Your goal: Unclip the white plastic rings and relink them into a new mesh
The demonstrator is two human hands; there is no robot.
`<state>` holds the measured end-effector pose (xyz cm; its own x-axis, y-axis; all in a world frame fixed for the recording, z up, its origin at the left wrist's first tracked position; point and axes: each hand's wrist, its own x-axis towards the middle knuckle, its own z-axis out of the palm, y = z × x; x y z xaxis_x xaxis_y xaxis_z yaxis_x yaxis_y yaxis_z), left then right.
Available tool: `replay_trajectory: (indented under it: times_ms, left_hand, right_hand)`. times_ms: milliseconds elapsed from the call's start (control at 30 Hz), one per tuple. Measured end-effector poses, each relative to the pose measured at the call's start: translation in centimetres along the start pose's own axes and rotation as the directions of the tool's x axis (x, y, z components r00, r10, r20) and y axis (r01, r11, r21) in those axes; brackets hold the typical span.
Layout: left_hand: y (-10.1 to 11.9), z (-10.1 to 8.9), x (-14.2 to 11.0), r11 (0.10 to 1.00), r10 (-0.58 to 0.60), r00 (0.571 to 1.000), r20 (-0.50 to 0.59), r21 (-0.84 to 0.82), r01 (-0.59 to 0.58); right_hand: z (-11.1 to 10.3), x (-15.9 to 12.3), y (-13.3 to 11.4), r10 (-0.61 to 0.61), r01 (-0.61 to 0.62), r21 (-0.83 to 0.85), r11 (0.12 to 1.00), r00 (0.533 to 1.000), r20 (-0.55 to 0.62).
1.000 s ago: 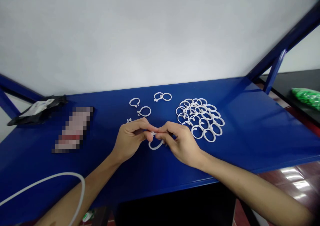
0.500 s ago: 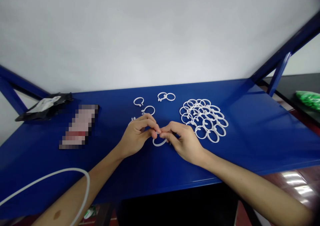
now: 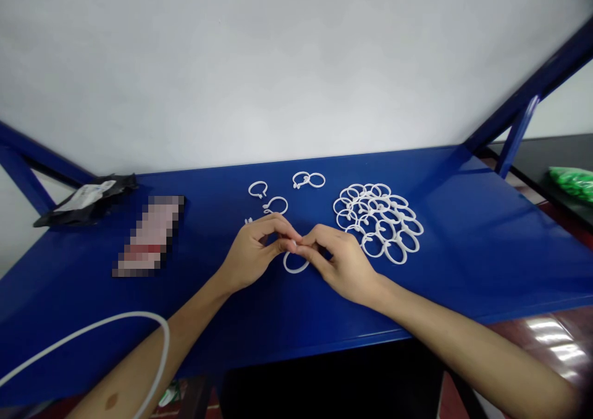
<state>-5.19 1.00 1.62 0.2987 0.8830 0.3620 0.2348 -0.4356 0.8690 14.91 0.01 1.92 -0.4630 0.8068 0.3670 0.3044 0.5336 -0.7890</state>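
Note:
Near the middle of the blue table, a white plastic ring (image 3: 295,271) hangs from the pinched fingertips of both hands, its top hidden by them. My left hand (image 3: 254,252) grips it from the left with thumb and forefinger. From the right, my right hand (image 3: 340,261) pinches the same ring, its fingertips touching the left ones. Just beyond my left hand lie a white ring with a small clasp (image 3: 278,206) and another open ring (image 3: 258,189). Two more rings (image 3: 317,180) touch each other farther back. Right of my right hand spreads a pile of several overlapping white rings (image 3: 386,228).
A blurred-out rectangular item (image 3: 151,237) and a black plastic package (image 3: 88,198) rest on the left of the blue table (image 3: 463,240). A white cord (image 3: 111,317) arcs across my left forearm. Green packaging (image 3: 572,183) sits on a dark surface at far right.
My fingertips have pressed slightly closer together at the top of the ring. The other rings lie as before; the view has shifted very slightly.

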Motion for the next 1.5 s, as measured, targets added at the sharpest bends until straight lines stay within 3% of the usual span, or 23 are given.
replay_trajectory:
  times_ms: [167, 267, 467, 567, 667, 1033, 1200, 1367, 1500]
  left_hand:
    - [-0.2, 0.1, -0.3, 0.997, 0.065, 0.998, 0.005, 0.048, -0.065]
    - [-0.4, 0.2, -0.3, 0.983, 0.107, 0.994, -0.016, 0.155, -0.103]
    - [-1.4, -0.4, 0.2, 0.831, 0.242, 0.97, -0.002, 0.517, -0.206]
    - [-2.0, -0.7, 0.3, 0.759, 0.255, 0.967, 0.027, 0.614, -0.217]
    - [-2.3, -0.6, 0.2, 0.736, 0.23, 0.972, 0.045, 0.646, -0.204]
    - [-2.3, 0.1, 0.2, 0.733, 0.2, 0.977, 0.076, 0.65, -0.201]
    - [-2.4, 0.2, 0.1, 0.723, 0.194, 0.977, 0.087, 0.661, -0.202]
    - [-2.3, 0.1, 1.3, 0.583, 0.201, 0.976, 0.086, 0.79, -0.19]
    - [-2.7, 0.6, 4.5, 0.449, 0.154, 0.983, 0.097, 0.879, -0.157]
  right_hand:
    - [-0.1, 0.1, 0.1, -0.087, 0.086, -0.04, 0.995, 0.996, -0.01]
    - [-0.6, 0.4, 0.7, -0.105, 0.11, -0.158, 0.981, 0.994, 0.04]
    - [-5.0, 1.6, 3.2, -0.067, 0.083, -0.517, 0.852, 0.997, 0.049]
    - [-7.4, 2.0, 4.3, -0.051, 0.09, -0.596, 0.798, 0.995, 0.082]
    - [-8.4, 1.9, 4.8, -0.019, 0.094, -0.636, 0.766, 0.992, 0.123]
    - [-7.7, 1.6, 5.2, -0.022, 0.121, -0.693, 0.711, 0.988, 0.15]
    - [-7.5, 1.5, 4.7, -0.069, 0.118, -0.686, 0.717, 0.993, 0.099]
    - [-7.2, 1.5, 4.0, -0.134, 0.094, -0.661, 0.744, 0.991, -0.01]
    - [-6.6, 1.5, 3.5, -0.167, 0.104, -0.645, 0.757, 0.985, -0.037]
